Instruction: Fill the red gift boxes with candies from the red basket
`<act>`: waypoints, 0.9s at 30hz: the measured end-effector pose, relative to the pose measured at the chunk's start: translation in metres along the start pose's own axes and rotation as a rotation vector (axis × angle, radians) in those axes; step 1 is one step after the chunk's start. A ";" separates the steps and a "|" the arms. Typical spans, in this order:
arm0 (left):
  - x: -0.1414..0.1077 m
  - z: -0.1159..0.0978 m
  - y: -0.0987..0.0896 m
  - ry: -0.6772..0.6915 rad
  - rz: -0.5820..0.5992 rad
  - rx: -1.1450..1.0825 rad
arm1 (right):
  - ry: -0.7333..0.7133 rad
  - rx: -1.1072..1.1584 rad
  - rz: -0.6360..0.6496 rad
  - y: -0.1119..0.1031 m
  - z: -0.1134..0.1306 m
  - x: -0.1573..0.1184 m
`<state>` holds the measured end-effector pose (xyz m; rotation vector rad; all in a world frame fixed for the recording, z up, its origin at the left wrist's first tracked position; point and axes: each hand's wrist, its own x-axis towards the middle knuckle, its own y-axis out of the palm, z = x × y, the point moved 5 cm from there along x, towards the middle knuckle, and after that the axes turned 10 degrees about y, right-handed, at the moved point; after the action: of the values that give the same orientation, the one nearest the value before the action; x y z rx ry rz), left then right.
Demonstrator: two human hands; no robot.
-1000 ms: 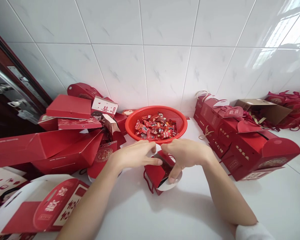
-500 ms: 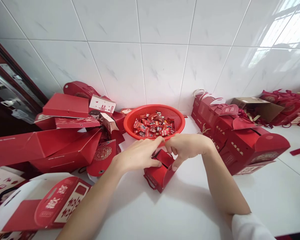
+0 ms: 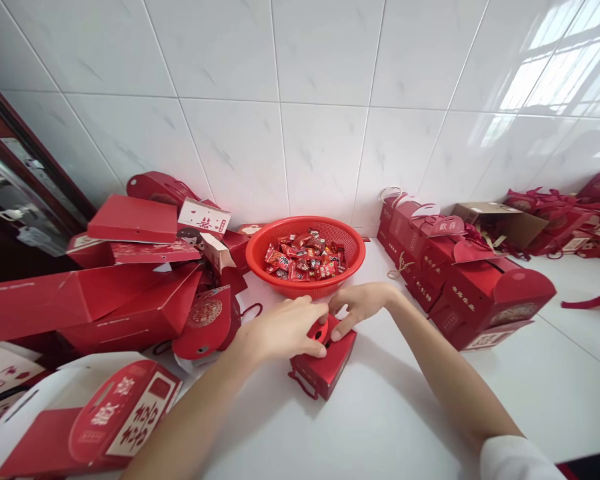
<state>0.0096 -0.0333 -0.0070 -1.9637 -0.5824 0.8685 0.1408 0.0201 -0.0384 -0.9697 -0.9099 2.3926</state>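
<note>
A small red candy box [image 3: 323,373] with a red cord handle at its near left side stands on the white countertop in front of me. My left hand [image 3: 283,330] is closed around its far left part, the thumb on the top and the fingers at a rounded flap [image 3: 319,331] with a dark hole. With curled fingers, my right hand [image 3: 357,305] pinches at the top from the far right side. The fingers partly hide the top panels. Just behind the hands sits a red plastic basket [image 3: 256,257] holding several wrapped candies [image 3: 305,257].
Red boxes [image 3: 133,220] lie in a heap on the left, with a large open box [image 3: 125,420] at the near left. Standing red gift boxes [image 3: 485,293] line the right. A brown carton [image 3: 510,223] is farther back, against the tiled wall [image 3: 325,147].
The small box's raised right flap has folded down, so its top now looks flatter. Both hands have drawn slightly lower in view, and the camera view has shifted a little.
</note>
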 end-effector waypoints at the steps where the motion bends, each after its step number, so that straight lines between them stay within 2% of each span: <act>1: 0.000 0.003 -0.001 -0.006 0.003 -0.003 | -0.016 0.057 0.017 0.001 -0.003 0.000; 6: 0.002 0.015 -0.002 -0.026 0.033 -0.010 | -0.004 0.337 0.035 0.000 -0.015 -0.004; 12: 0.009 0.018 -0.004 0.032 -0.064 -0.029 | -0.170 0.681 -0.071 -0.017 0.005 -0.036; 19: 0.014 0.010 -0.003 0.250 0.079 -0.110 | -0.165 0.614 -0.154 -0.020 0.018 -0.063; 24: 0.018 0.014 -0.004 0.300 0.080 -0.224 | -0.164 0.554 -0.189 -0.021 0.020 -0.072; 27: 0.018 0.011 -0.006 0.314 0.038 -0.271 | -0.151 0.513 -0.197 -0.021 0.019 -0.074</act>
<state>0.0123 -0.0120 -0.0125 -2.3059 -0.4978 0.5056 0.1797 -0.0151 0.0211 -0.4865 -0.3768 2.3703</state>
